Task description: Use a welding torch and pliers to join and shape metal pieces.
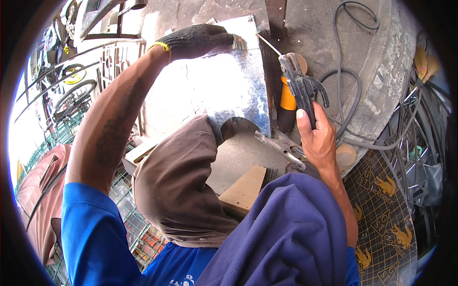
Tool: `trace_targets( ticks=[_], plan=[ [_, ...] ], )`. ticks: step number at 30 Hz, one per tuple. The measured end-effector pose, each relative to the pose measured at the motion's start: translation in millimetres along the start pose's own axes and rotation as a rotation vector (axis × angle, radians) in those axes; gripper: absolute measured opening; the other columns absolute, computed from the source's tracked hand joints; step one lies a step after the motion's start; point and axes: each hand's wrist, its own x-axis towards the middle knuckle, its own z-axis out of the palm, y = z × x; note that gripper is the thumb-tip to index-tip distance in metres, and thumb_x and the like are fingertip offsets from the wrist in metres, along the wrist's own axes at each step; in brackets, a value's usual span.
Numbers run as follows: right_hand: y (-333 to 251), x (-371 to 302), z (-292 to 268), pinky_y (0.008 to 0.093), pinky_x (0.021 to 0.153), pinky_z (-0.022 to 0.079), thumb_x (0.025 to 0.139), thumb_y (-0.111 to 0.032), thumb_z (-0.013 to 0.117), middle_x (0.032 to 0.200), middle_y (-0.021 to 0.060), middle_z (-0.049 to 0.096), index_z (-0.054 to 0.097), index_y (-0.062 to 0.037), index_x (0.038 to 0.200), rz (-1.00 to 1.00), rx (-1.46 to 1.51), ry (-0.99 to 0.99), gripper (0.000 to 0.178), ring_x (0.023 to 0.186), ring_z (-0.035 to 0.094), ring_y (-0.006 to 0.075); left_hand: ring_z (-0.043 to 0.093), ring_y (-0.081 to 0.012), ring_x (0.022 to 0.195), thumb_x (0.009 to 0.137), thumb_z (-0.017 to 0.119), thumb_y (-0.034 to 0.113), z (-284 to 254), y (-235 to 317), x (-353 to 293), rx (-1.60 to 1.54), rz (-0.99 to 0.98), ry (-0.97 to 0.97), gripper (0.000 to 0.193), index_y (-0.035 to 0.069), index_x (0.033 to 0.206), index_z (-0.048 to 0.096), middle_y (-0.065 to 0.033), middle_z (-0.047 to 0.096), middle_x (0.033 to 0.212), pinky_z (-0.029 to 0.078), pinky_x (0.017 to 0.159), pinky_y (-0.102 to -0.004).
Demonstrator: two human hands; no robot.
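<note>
My left hand (198, 42) wears a black knit glove with a yellow cuff. Its fingers are closed on a small metal piece (239, 42) near the far end of a shiny sheet-metal panel (248, 97). The panel has a curved cutout at its near edge. My bare right hand (317, 139) is wrapped round the handle of a black welding electrode holder (300, 88). A thin welding rod (269, 45) sticks out of its jaws toward the panel's right edge, its tip close to that edge. Whether the tip touches is unclear.
Behind the holder lies an orange and black tool (287, 97), partly hidden. Metal locking pliers (281, 149) rest by the panel's near corner. A wooden board (245, 189) lies between my knees. A grey cable (337, 50) loops across the concrete at right, near bundled rods and wires (420, 143).
</note>
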Motion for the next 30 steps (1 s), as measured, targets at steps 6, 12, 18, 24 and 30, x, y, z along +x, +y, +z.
trace_targets(
  ticks=[6,12,18,24,30],
  plan=[
    [-1.8,-0.4,0.2,0.0401,0.075,0.054,0.103,-0.029,0.062,0.095,0.0195,0.070,0.061,0.0018,0.125,0.008,0.000,0.002,0.039,0.083,0.070,0.0279,0.064,-0.0329,0.114,0.108,0.042,0.030,1.0,0.3,-0.3,-0.069,-0.045,0.016,0.036,0.016,0.135,0.060,-0.0142,0.063,0.126,0.053,0.100,-0.0424],
    [-1.8,1.7,-5.4,0.0301,0.053,0.049,0.107,-0.037,0.055,0.080,0.0084,0.063,0.062,-0.0005,0.122,0.234,0.288,-0.085,0.040,0.060,0.061,0.0130,0.063,-0.0335,0.116,0.108,0.042,0.027,4.9,-4.4,-2.6,0.026,0.002,0.037,0.035,0.015,0.136,0.060,-0.0138,0.061,0.130,0.053,0.101,-0.0423],
    [-7.3,6.1,-9.0,0.0222,0.040,0.044,0.109,-0.043,0.046,0.077,0.0023,0.056,0.058,-0.0007,0.128,0.409,0.586,-0.127,0.048,0.050,0.051,0.0061,0.063,-0.0348,0.116,0.106,0.048,0.024,4.8,-3.1,-1.7,-0.011,0.006,0.039,0.034,0.011,0.136,0.058,-0.0152,0.062,0.126,0.052,0.100,-0.0425],
    [-4.5,2.6,-12.6,0.0210,0.046,0.045,0.106,-0.035,0.056,0.080,0.0015,0.058,0.059,-0.0006,0.129,0.337,0.508,-0.160,0.042,0.058,0.054,0.0052,0.063,-0.0374,0.110,0.106,0.049,0.032,4.3,-3.3,1.8,-0.055,0.074,0.081,0.035,0.010,0.132,0.058,-0.0174,0.064,0.118,0.051,0.096,-0.0452],
    [-8.4,-2.6,-8.0,0.0269,0.063,0.051,0.096,-0.028,0.073,0.088,0.0059,0.069,0.064,-0.0001,0.127,0.227,0.300,-0.095,0.043,0.070,0.062,0.0101,0.064,-0.0386,0.105,0.105,0.051,0.031,7.0,-4.3,4.7,-0.010,0.111,0.109,0.031,0.009,0.127,0.060,-0.0180,0.064,0.112,0.052,0.092,-0.0466]
  ],
)
